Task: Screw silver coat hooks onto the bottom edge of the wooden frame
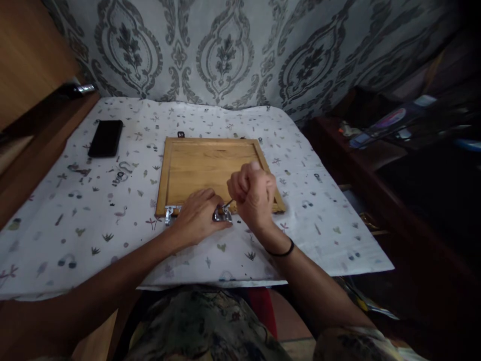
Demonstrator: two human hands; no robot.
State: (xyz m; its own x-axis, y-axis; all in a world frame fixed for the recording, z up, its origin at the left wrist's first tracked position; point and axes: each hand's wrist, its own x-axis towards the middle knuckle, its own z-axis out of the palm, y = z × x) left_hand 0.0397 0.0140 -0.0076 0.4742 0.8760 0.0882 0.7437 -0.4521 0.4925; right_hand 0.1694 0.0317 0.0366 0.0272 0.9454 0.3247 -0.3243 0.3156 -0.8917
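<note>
A framed wooden panel (203, 168) lies flat on the cloth-covered table. At its near edge sits a shiny metal hinge (224, 215), pinched between the thumb and fingers of my left hand (199, 214), which rests on the panel's edge. My right hand (253, 190) is closed in a fist around a screwdriver (229, 203); the handle is hidden in the palm. Only its thin shaft shows, angled down to the left with the tip at the hinge. A second metal hinge (169, 214) is on the same edge, left of my left hand.
A black phone (105, 138) lies on the patterned tablecloth (304, 220) at the left. Small dark fittings, one a clip (181, 134), show beyond the panel. A patterned curtain (225, 50) hangs behind. Wooden furniture (33, 65) stands at the left, a bottle (394, 120) at the right.
</note>
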